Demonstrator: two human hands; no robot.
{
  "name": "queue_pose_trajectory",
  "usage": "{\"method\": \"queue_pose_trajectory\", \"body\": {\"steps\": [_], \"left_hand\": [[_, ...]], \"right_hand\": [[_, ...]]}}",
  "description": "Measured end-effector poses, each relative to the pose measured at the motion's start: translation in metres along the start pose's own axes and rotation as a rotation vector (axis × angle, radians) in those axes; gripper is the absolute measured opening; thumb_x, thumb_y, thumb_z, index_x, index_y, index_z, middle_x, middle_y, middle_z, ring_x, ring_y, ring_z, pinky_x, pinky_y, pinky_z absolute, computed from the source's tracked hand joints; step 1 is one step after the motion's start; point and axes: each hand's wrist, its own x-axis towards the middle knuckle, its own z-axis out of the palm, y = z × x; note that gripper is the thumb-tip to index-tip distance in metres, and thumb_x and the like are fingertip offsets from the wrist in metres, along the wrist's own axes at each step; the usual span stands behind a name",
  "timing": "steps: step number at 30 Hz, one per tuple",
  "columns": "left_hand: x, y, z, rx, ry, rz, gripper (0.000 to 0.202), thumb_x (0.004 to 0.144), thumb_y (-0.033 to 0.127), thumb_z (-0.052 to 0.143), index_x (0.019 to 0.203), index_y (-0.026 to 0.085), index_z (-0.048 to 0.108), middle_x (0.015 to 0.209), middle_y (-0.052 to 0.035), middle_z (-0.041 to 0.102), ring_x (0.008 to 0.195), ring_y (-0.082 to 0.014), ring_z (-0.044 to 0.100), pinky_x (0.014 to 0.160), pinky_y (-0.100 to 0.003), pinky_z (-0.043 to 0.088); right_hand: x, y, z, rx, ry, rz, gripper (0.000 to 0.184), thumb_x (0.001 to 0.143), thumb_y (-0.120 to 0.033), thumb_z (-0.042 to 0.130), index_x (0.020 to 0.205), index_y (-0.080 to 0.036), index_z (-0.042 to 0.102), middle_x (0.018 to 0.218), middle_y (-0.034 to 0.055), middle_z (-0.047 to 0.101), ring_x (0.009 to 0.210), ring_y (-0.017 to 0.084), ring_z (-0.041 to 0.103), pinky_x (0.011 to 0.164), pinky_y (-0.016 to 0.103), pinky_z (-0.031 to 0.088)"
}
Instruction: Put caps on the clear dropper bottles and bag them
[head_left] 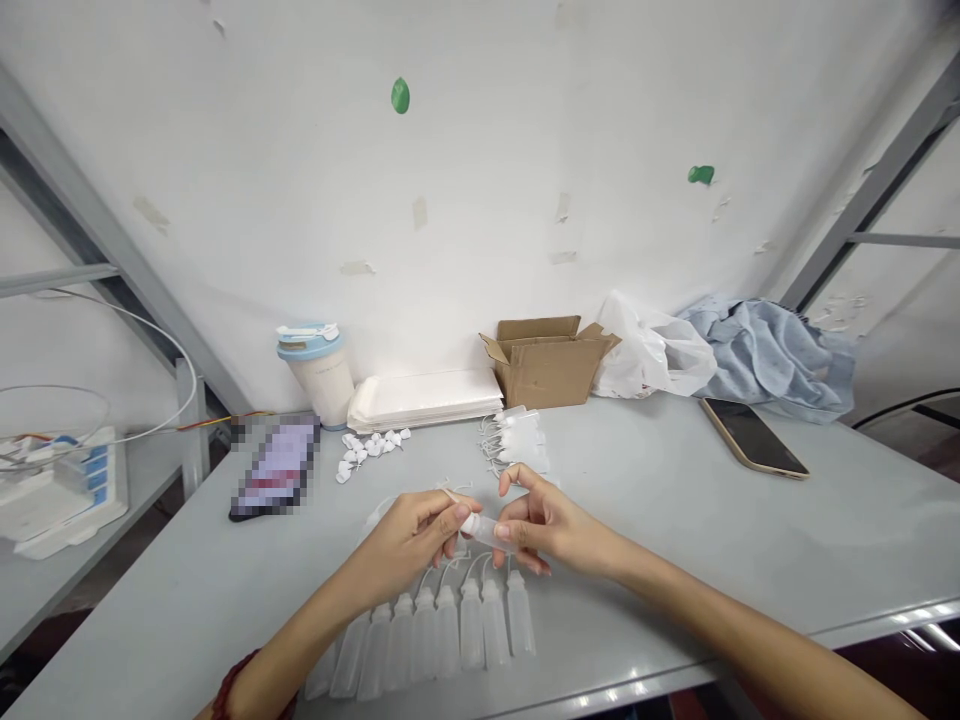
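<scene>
Between my hands, over the middle of the table, is a small translucent plastic squeeze bottle (486,531) with a white top, tilted on its side. My right hand (551,525) grips its body between thumb and fingers, the index finger raised. At the top end, my left hand (416,535) is closed in a pinch on the bottle's white cap, which the fingers partly cover. Just below lies a row of several similar bottles (424,635) with thin bent spouts pointing away from me. Several loose white caps (367,447) are scattered farther back on the left.
More small bottles (523,440) lie grouped behind my right hand. Along the wall stand a lidded cup (319,378), a stack of white envelopes (427,397), an open cardboard box (551,370), a plastic bag (649,350) and blue cloth (776,350). Phones (754,437) lie at both sides.
</scene>
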Motion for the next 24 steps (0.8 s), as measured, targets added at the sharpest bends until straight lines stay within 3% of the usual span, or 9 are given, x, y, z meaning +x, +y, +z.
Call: {"method": "queue_pose_trajectory", "body": {"steps": [4, 10, 14, 17, 20, 24], "left_hand": [[0.0003, -0.0034, 0.0028, 0.021, 0.033, -0.066, 0.041, 0.085, 0.05, 0.045, 0.063, 0.016, 0.053, 0.06, 0.0014, 0.053, 0.052, -0.0112, 0.049, 0.049, -0.021, 0.04], [-0.0027, -0.0022, 0.0007, 0.183, 0.091, 0.155, 0.024, 0.085, 0.037, 0.051, 0.084, 0.018, 0.065, 0.079, -0.004, 0.064, 0.07, -0.0161, 0.055, 0.063, -0.024, 0.043], [-0.0013, -0.0002, -0.0003, 0.108, 0.082, 0.235, 0.022, 0.084, 0.035, 0.054, 0.094, 0.018, 0.064, 0.09, -0.0063, 0.065, 0.082, -0.0186, 0.057, 0.075, -0.028, 0.045], [-0.0007, 0.0012, 0.001, 0.029, 0.065, 0.164, 0.024, 0.084, 0.037, 0.054, 0.092, 0.017, 0.064, 0.087, -0.0049, 0.063, 0.078, -0.0173, 0.057, 0.072, -0.026, 0.046], [-0.0011, 0.002, 0.0032, -0.022, 0.046, 0.058, 0.028, 0.085, 0.041, 0.051, 0.079, 0.016, 0.061, 0.071, -0.0014, 0.059, 0.065, -0.0142, 0.055, 0.063, -0.024, 0.046], [-0.0007, 0.0028, 0.0052, -0.057, 0.031, 0.013, 0.028, 0.084, 0.041, 0.052, 0.073, 0.016, 0.058, 0.065, 0.001, 0.055, 0.06, -0.0126, 0.054, 0.06, -0.023, 0.045]], "right_hand": [[-0.0016, -0.002, 0.0008, -0.035, 0.034, 0.009, 0.037, 0.082, -0.04, 0.06, 0.092, -0.024, 0.028, 0.067, -0.0041, 0.064, 0.04, 0.004, 0.039, 0.037, 0.015, 0.032], [-0.0007, -0.0043, -0.001, -0.018, 0.021, 0.021, 0.039, 0.08, -0.043, 0.06, 0.091, -0.024, 0.027, 0.066, -0.0044, 0.063, 0.038, 0.004, 0.038, 0.036, 0.015, 0.029], [-0.0001, -0.0068, -0.0017, -0.011, 0.018, 0.02, 0.042, 0.079, -0.045, 0.061, 0.09, -0.024, 0.026, 0.066, -0.0041, 0.064, 0.038, 0.004, 0.037, 0.036, 0.015, 0.029], [-0.0011, -0.0074, -0.0012, -0.02, 0.028, 0.01, 0.042, 0.079, -0.046, 0.061, 0.091, -0.024, 0.027, 0.066, -0.0042, 0.064, 0.039, 0.004, 0.036, 0.037, 0.015, 0.03], [-0.0021, -0.0071, -0.0002, -0.04, 0.029, 0.007, 0.041, 0.08, -0.047, 0.06, 0.091, -0.024, 0.027, 0.065, -0.0049, 0.062, 0.039, 0.004, 0.036, 0.037, 0.015, 0.029], [-0.0034, -0.0084, 0.0002, -0.099, 0.034, 0.013, 0.033, 0.085, -0.048, 0.052, 0.094, -0.024, 0.03, 0.062, -0.0064, 0.059, 0.039, 0.005, 0.036, 0.038, 0.016, 0.028]]}}
